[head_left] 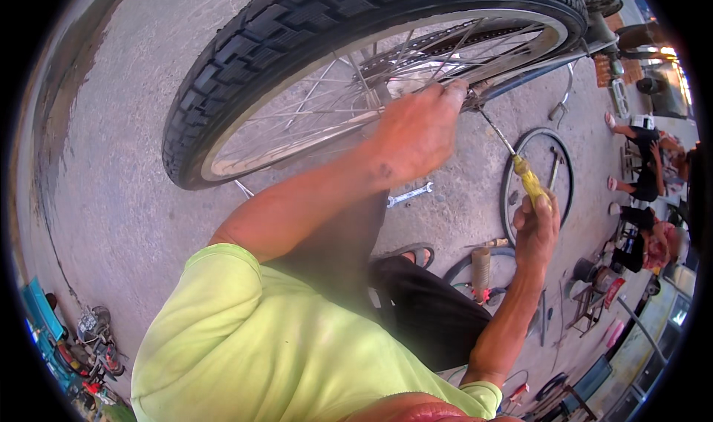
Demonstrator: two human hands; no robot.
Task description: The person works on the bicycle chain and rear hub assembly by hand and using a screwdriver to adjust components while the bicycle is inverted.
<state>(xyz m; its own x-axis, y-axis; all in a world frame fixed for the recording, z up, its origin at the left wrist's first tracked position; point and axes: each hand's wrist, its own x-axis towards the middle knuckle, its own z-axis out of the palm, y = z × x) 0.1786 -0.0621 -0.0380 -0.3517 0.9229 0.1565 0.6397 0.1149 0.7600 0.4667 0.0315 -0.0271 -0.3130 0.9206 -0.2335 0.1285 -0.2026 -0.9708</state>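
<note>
A bicycle rear wheel (194, 134) with a knobby black tyre and silver rim fills the upper view. My left hand (420, 128) is closed at the axle area (473, 99), its fingertips on something small that is hard to make out. My right hand (538, 221) grips a yellow-handled screwdriver (526, 173), whose long metal shaft reaches up to the axle area beside my left fingers. The chain (401, 59) runs behind the spokes.
An open-end wrench (411, 195), a bicycle tyre (514, 136) and a cylindrical hand pump (480, 270) lie on the concrete floor (115, 199). Two seated people (646, 162) are at the right. Several bikes (93, 325) stand at the lower left.
</note>
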